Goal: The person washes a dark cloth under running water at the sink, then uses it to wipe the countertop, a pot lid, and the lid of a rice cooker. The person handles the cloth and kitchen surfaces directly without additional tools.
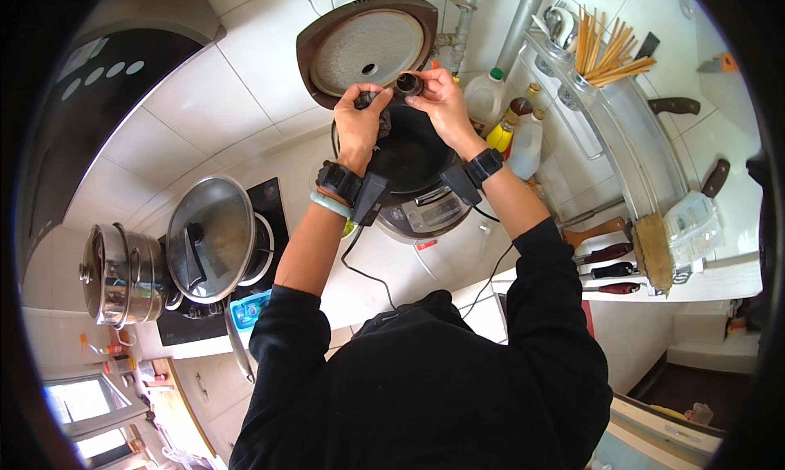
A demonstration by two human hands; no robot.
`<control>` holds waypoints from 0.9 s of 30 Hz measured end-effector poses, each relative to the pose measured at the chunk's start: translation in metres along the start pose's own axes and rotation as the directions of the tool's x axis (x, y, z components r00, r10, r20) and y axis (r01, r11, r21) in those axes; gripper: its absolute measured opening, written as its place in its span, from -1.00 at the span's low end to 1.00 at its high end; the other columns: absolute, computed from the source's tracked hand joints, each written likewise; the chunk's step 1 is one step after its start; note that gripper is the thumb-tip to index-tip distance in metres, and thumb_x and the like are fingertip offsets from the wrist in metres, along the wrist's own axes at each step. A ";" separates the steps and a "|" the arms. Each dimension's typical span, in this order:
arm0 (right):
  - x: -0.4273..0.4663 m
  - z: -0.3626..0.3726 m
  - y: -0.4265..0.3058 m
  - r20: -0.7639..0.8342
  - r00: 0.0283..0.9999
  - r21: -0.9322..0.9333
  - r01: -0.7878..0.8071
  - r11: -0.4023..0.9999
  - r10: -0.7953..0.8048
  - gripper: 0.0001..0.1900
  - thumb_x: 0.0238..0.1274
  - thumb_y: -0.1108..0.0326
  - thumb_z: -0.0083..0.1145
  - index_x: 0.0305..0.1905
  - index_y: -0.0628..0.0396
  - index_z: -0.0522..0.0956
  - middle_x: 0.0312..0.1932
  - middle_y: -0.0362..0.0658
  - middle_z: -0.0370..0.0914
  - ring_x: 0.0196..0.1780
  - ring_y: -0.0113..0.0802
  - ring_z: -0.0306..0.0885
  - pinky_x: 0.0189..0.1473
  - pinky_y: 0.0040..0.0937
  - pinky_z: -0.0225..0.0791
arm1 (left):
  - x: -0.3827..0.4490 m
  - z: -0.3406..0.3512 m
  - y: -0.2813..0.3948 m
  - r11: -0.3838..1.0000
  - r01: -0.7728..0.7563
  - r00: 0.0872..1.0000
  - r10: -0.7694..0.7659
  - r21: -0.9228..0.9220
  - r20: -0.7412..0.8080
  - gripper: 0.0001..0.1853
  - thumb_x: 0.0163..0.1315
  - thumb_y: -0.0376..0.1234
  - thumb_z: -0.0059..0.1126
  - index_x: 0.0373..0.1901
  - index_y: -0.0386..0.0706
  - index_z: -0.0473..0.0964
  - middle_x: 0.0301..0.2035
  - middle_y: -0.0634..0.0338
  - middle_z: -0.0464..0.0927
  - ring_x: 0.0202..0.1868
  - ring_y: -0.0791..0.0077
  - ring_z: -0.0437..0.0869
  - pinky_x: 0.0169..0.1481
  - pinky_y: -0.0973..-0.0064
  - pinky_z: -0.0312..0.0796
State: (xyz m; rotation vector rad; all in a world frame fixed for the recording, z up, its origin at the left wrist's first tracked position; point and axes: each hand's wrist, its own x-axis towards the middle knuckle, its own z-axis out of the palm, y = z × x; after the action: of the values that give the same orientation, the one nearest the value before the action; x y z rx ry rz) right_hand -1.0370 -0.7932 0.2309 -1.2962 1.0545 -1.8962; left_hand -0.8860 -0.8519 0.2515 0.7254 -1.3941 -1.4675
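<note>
A rice cooker (423, 215) stands on the counter before me with its lid (368, 46) raised, showing the lid's round inner plate and a dark hole near its lower edge. Over the dark inner pot (408, 157), my right hand (446, 105) pinches a small dark round part (409, 84), possibly a steam valve, its hollow side facing up. Close to its left, my left hand (357, 123) holds a crumpled dark cloth (384, 126) between thumb and fingers. Fingers hide some of the cloth. Both wrists wear black straps with devices.
Left of the cooker, a wok with a glass lid (211, 240) and a steel steamer pot (126, 277) stand by the black stove (267, 200). Several bottles (506, 129) crowd the right corner. A wall rack (619, 126) carries chopsticks (604, 53); knives (607, 270) lie below.
</note>
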 end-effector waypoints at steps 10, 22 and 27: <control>-0.039 -0.011 -0.046 0.103 0.991 0.058 0.078 0.995 -0.084 -0.58 0.04 0.80 0.08 -0.06 0.11 0.28 0.18 0.10 0.39 0.14 -0.33 0.46 0.14 -0.43 0.38 | -0.054 0.027 0.029 0.950 -0.250 0.967 0.233 0.187 0.107 -0.79 0.06 -0.42 0.38 -0.29 -0.21 0.54 -0.44 0.37 0.53 -0.43 0.73 0.46 -0.32 0.71 0.36; -0.063 0.003 -0.072 0.124 0.990 0.032 0.057 0.998 -0.061 -0.61 0.04 0.74 0.15 -0.06 0.16 0.30 0.13 0.11 0.44 0.16 -0.16 0.48 0.23 -0.27 0.33 | -0.086 0.010 0.043 0.729 -0.575 0.802 0.591 0.370 0.083 -0.92 0.10 -0.46 0.29 -0.37 -0.27 0.59 -0.47 0.24 0.57 -0.42 0.57 0.51 -0.28 0.60 0.37; -0.068 0.013 -0.079 0.165 0.984 0.071 0.054 0.996 -0.065 -0.60 0.03 0.69 0.21 -0.06 0.17 0.30 0.12 0.12 0.44 0.16 -0.06 0.48 0.24 -0.22 0.33 | -0.108 -0.011 0.044 0.943 -0.290 0.951 0.303 0.163 -0.066 -0.91 0.19 -0.41 0.26 -0.34 -0.26 0.60 -0.50 0.40 0.52 -0.49 0.79 0.40 -0.41 0.76 0.28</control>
State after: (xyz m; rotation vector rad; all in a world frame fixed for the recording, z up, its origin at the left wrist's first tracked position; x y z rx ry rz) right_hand -1.0051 -0.7012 0.2711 -1.4349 0.8693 -1.8136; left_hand -0.8257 -0.7535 0.2715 0.6344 -1.4847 -1.0903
